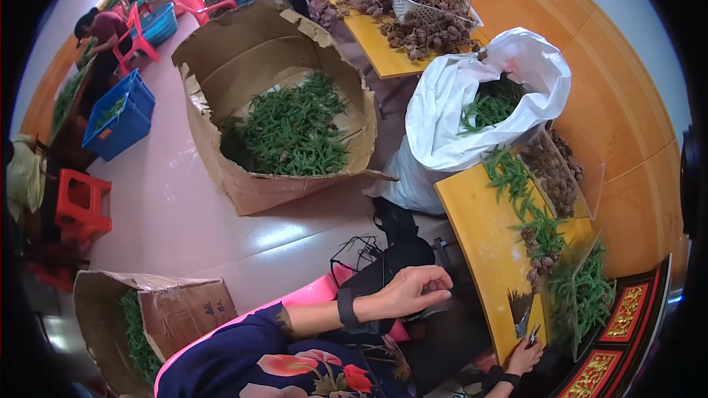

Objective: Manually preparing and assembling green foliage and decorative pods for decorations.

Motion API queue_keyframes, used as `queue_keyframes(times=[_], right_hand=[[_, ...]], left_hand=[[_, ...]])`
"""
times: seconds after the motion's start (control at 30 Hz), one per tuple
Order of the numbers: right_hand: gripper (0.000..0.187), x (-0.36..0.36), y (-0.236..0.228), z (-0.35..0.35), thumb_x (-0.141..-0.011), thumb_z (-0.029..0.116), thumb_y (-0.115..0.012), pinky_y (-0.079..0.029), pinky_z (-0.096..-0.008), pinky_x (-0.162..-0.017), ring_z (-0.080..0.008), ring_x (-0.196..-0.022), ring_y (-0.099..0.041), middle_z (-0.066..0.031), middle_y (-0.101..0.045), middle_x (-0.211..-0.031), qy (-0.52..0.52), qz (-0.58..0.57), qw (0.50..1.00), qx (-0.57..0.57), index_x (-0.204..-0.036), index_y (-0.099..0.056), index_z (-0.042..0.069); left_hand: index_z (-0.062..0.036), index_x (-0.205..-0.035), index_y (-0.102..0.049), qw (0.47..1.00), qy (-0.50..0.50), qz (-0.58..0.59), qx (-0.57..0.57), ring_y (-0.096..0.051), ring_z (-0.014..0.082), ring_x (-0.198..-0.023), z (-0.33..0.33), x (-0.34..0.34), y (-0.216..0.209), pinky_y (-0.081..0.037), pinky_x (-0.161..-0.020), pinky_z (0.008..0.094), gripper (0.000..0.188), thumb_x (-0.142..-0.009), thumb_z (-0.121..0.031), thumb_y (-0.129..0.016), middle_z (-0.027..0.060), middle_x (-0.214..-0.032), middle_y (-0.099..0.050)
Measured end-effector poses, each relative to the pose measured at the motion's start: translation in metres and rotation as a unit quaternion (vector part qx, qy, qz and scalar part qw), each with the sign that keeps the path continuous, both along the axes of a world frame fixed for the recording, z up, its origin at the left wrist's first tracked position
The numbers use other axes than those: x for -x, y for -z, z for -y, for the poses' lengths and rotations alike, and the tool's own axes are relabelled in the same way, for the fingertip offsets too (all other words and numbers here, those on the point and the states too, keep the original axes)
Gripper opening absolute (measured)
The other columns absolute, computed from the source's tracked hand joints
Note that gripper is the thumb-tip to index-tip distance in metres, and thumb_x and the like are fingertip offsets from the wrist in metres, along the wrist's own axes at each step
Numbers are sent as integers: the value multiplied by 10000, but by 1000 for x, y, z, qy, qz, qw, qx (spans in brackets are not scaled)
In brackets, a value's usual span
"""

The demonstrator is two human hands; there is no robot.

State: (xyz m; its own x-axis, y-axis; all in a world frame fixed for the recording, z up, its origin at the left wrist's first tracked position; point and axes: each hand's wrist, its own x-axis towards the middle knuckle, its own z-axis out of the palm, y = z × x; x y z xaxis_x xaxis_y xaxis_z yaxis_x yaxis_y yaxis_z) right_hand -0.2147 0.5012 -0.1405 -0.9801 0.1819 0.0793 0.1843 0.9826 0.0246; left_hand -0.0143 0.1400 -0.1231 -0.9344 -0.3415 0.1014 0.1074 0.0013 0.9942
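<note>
Head view. My right hand (523, 360), lower right, has its grip closed around a small metal hand tool (532, 334) at the near corner of the yellow desk (472, 228); snips or pliers, can't tell. My left hand (409, 292), below centre, is released, nothing in it.

Risks, my read: tool sits near the desk edge, so a slack grip could drop it. Tips are close to a dark bunch (520, 302) of thin strands, so a careless squeeze could nip it. Green sprigs (507, 175) and brown cones (544, 262) trail loose along the desk; a forearm sweep could scatter them. White sack (442, 118) stands right by the desk's far end; a bump could tip greenery out. Black tangle (361, 254) left of my left hand could snag.

Surface: flat, pale scuffs. Clear bins of cones and greenery line its right side.

Room: shiny pinkish floor (273, 239), orange wall (619, 88) at right. Big torn carton (258, 195) of greenery upper centre, smaller carton (188, 302) lower left. Blue crates, red stool (82, 203) at left; other people seated along the top.
</note>
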Motion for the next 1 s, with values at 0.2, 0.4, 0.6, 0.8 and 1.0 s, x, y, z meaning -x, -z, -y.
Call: queue_keyframes(times=[0.2, 0.4, 0.6, 0.8, 1.0], right_hand=[[466, -45, -20, 8, -928, 424, -545, -448, -479, -834, -366, -1027, -545, -194, -576, -1081, -91, -164, 982, 18, -1177, -563, 31], [277, -68, 6, -22, -955, 258, -558, -475, -334, -715, -207, -851, -605, -97, -621, -909, -190, -44, 936, 292, -1019, -610, -7], [179, -92, -49, 112, -924, 128, -597, -427, -238, -599, -116, -641, -537, -58, -602, -731, -244, 82, 894, 367, -888, -613, -46], [88, -70, -76, 262, -875, 67, -638, -433, -316, -561, -194, -612, -570, -130, -587, -708, -435, 123, 826, 336, -850, -616, -14], [63, -64, -87, 382, -881, 55, -642, -370, -239, -468, -64, -506, -472, -38, -559, -604, -562, 179, 689, 421, -861, -626, -3]], left_hand=[[-8, -928, -622, 998, -39, -11, 41, -545, 99, -630, 1, -1, -3, -442, -574, 256, 119, -887, -115, -651, 47, -706, -575], [-21, -911, -639, 995, -53, 78, -30, -473, 58, -548, 6, 2, -6, -390, -500, 243, 87, -882, -102, -647, 27, -595, -511], [-32, -919, -649, 991, -69, 112, 2, -404, 36, -500, 18, -8, -23, -345, -463, 238, 83, -886, -109, -644, -8, -517, -421], [-31, -921, -659, 983, -130, 124, -22, -333, 40, -488, 43, -12, -27, -296, -450, 245, 102, -888, -128, -653, -23, -512, -350], [-30, -915, -658, 973, -195, 119, -31, -304, 46, -490, 58, -19, -31, -279, -451, 250, 107, -887, -133, -659, -27, -519, -325]])
